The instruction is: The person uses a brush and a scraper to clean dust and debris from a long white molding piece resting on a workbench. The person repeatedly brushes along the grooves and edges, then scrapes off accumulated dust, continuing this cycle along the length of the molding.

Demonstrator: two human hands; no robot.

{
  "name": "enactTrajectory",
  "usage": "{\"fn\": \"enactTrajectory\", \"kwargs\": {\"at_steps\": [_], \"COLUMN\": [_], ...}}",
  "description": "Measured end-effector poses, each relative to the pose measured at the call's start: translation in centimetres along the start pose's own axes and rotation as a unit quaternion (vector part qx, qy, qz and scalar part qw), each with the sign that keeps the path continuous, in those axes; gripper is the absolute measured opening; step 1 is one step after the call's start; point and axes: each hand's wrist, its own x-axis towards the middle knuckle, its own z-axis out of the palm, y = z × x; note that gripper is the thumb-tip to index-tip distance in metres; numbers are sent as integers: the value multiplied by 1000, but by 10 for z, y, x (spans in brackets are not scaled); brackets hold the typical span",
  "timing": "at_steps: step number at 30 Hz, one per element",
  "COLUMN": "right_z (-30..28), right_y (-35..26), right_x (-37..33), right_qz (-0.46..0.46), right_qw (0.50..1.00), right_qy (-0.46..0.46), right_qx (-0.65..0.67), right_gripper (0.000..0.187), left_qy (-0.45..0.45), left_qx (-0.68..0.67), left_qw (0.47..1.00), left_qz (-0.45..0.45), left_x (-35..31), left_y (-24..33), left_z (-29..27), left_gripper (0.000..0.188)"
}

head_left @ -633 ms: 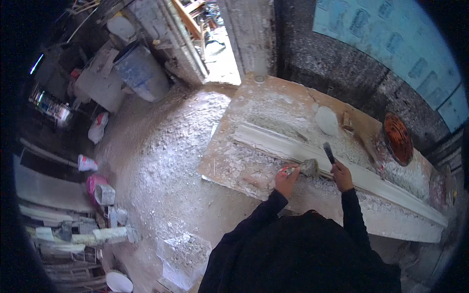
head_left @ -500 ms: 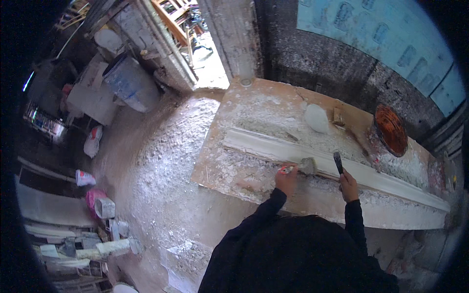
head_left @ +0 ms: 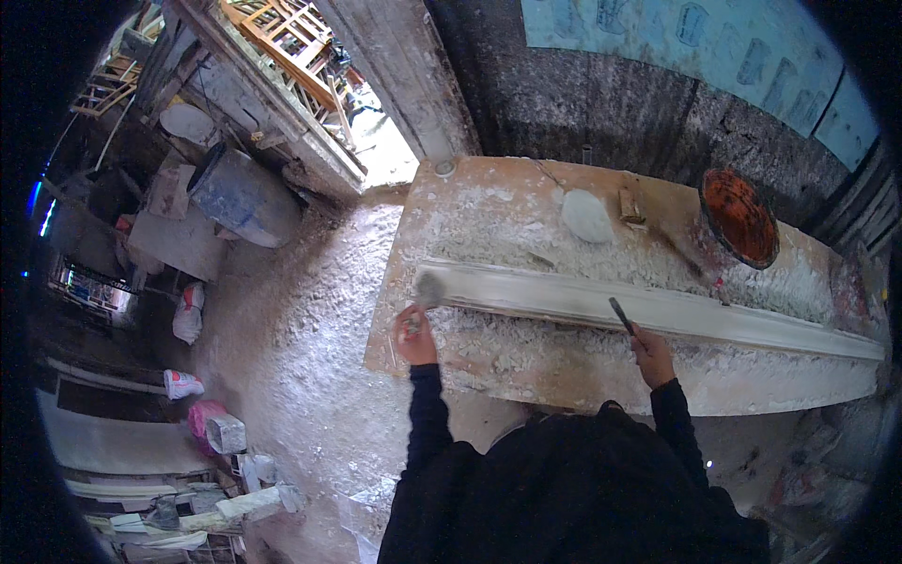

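Note:
A long white plaster moulding [head_left: 564,291] lies across the worktable [head_left: 498,193]. At its left end, my left hand [head_left: 413,338] is closed around a brush [head_left: 430,287]; motion blurs the brush's broad greyish head, which is over or against the moulding's end. My right hand [head_left: 653,357] grips a narrow dark tool [head_left: 621,315] in front of the moulding's near edge. The tool's upper part points up and left over the moulding; its lower end is hidden in my fist, so its kind cannot be made out.
Behind the moulding are a round white lump [head_left: 587,216], a small wooden block [head_left: 630,205] and an orange basin [head_left: 740,218]. White scraps litter the tabletop. A blue barrel [head_left: 244,195] stands left, near a bright doorway [head_left: 387,155]. White powder covers the floor [head_left: 310,301].
My left hand has swept the brush left along the moulding to its end. My right hand has shifted slightly left, its tool tilting further left. The whole view has also shifted.

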Motion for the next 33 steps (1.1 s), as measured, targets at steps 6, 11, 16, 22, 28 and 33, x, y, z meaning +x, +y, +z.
{"fn": "enactTrajectory", "kwargs": {"at_steps": [6,11,16,22,28,33], "right_z": [20,13,18,0,-4,-39], "right_y": [18,4,36,7,9,20], "right_x": [6,6,9,6,11,16], "right_qz": [-41,22,-104,39,12,37], "right_qw": [999,997,993,994,997,997], "right_qy": [-18,-72,-5,-95,-76,-63], "right_qx": [-12,-22,-60,-29,-11,-3], "right_gripper": [31,32,32,30,32,33], "left_qy": [-277,-207,-1,13,-304,-231], "left_qx": [-146,-208,62,105,-128,-114], "left_qw": [940,940,998,991,938,957], "left_qz": [-139,-176,5,79,-104,-131], "left_x": [-112,-99,-17,-18,-150,-124], "left_y": [79,18,-17,23,52,35], "left_z": [110,83,-14,9,130,96], "left_gripper": [13,15,11,10,16,14]}}
